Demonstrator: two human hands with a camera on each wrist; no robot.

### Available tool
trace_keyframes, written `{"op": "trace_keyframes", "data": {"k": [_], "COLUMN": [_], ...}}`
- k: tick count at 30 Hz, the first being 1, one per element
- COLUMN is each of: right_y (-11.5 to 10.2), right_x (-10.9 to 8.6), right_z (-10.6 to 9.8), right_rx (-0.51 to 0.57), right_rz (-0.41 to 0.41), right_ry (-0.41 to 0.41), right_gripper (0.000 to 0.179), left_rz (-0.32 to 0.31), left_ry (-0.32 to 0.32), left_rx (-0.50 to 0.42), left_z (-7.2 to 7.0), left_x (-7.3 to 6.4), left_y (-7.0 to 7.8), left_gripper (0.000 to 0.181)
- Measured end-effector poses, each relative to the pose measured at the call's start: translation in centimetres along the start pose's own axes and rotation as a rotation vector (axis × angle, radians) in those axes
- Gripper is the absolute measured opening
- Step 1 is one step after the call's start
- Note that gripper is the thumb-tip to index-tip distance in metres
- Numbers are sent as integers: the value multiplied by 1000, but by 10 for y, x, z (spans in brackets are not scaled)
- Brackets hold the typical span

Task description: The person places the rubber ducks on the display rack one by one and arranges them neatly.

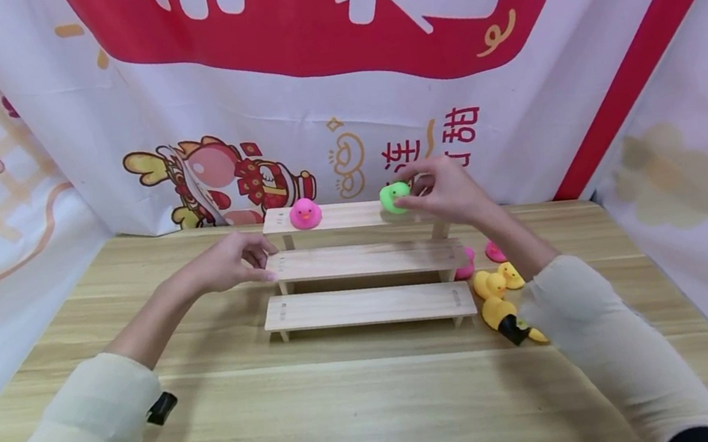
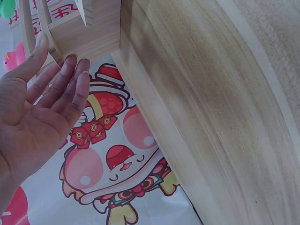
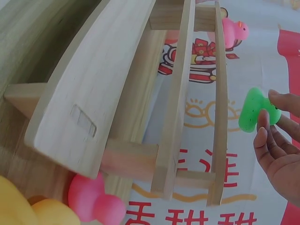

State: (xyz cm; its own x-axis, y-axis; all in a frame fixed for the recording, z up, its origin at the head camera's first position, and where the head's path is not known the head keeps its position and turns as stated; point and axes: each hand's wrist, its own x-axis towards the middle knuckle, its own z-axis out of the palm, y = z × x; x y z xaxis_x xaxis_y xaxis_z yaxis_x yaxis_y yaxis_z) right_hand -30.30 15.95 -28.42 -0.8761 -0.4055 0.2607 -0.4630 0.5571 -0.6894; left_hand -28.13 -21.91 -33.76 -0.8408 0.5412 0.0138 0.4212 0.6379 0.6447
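Note:
A green rubber duck (image 1: pixel 395 198) is pinched between the thumb and fingers of my right hand (image 1: pixel 448 189). In the right wrist view a narrow gap separates the green duck (image 3: pixel 254 110) from the top board. That board belongs to a three-step wooden display stand (image 1: pixel 369 306). On its top step, toward the left, sits a pink rubber duck (image 1: pixel 305 214). My left hand (image 1: pixel 227 263) holds the left end of the middle step, thumb at the front and fingers behind; the left wrist view shows this hand (image 2: pixel 44 110) against the stand's edge (image 2: pixel 84 35).
Right of the stand lie several yellow rubber ducks (image 1: pixel 490 285) and pink ducks (image 1: pixel 496 251), partly behind my right forearm. A printed white-and-red cloth (image 1: pixel 282 95) hangs directly behind the stand. The wooden table (image 1: pixel 301 425) extends in front.

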Motion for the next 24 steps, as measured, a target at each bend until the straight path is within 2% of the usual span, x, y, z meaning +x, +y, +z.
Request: {"op": "trace_keyframes", "data": {"k": [12, 17, 24], "right_y": [-4, -7, -8], "right_x": [15, 18, 20], "right_z": [16, 19, 22], "right_rx": [44, 27, 15], "right_rz": [-55, -32, -33], "right_ry": [-35, -58, -58], "right_gripper": [32, 32, 31], "left_rz": [-31, -19, -36], "left_ry": [-3, -2, -7], "left_rx": [5, 11, 55], "left_z": [2, 1, -1], "left_x": [1, 0, -1], "left_y": [-3, -2, 2], "left_gripper": [33, 36, 37]}}
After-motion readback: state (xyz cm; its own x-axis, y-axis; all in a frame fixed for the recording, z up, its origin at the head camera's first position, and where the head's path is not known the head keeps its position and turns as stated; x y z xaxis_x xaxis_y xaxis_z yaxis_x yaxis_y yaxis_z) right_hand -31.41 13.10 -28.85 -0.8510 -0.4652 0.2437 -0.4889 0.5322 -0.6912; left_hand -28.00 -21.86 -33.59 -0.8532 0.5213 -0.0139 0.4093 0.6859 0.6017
